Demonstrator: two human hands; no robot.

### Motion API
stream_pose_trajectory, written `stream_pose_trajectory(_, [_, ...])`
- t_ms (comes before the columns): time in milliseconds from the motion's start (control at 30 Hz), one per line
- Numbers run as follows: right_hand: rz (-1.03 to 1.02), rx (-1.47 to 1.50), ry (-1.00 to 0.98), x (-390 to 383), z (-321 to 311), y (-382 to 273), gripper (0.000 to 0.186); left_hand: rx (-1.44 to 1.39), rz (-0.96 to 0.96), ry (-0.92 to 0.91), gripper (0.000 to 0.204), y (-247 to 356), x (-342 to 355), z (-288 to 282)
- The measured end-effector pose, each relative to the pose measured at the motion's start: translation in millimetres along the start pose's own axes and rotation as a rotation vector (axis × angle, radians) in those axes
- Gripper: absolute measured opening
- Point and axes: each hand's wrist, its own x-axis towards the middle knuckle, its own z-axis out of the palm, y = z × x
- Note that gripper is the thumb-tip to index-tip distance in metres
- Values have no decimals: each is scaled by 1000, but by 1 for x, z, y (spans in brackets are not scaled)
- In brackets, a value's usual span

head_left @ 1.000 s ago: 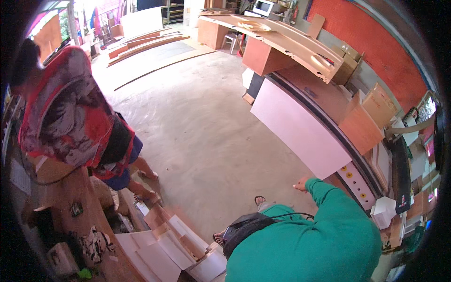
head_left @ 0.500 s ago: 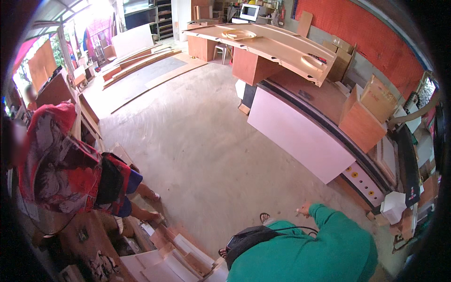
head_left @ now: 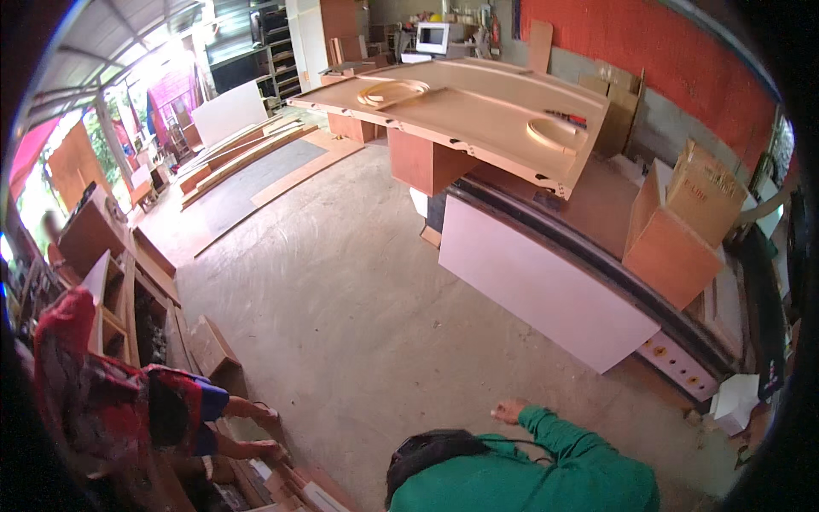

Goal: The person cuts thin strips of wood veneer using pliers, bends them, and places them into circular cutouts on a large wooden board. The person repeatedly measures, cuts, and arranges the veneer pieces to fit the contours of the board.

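My right hand hangs low over the concrete floor, at the end of a long green sleeve. Its fingers look loosely apart, and nothing shows in them. Closest to it is a large white panel leaning against a long, dark-edged bench. My left hand is out of the picture. A black bag sits against my green top.
Ahead is a big wooden tabletop carrying coiled strips and red-handled pliers. A wooden box and cardboard carton stand right. Another person in red is left, near wooden frames. Boards lie far left.
The view has shifted, so the tabletop and white panel appear larger or lower. My right arm now shows further left and lower. The other person appears lower in the picture.
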Motion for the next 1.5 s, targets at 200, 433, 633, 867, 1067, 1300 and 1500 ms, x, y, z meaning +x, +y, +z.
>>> stream_pose_trajectory(200, [-461, 277, 373, 13, -173, -65, 51, 40, -126, 93, 68, -8, 36, -23])
stream_pose_trajectory(433, [-700, 433, 992, 83, -402, -122, 43, -26, -203, 173, 63, 14, 125, -8])
stream_pose_trajectory(633, [-567, 320, 1078, 135, -490, -197, 41, 186, -160, 147, 60, 80, 240, -56])
stream_pose_trajectory(867, [-509, 293, 1051, 201, -564, -249, 39, 127, -96, 350, 60, 181, 322, -147])
stream_pose_trajectory(1067, [-527, 289, 1053, 270, -632, -261, 38, 110, -216, 321, 58, 239, 384, -176])
stream_pose_trajectory(1300, [-524, 309, 1051, 356, -727, -264, 36, 77, -351, 183, 63, 314, 436, -152])
stream_pose_trajectory(1500, [-510, 287, 1080, 409, -799, -276, 35, 50, -328, 186, 66, 378, 504, -145])
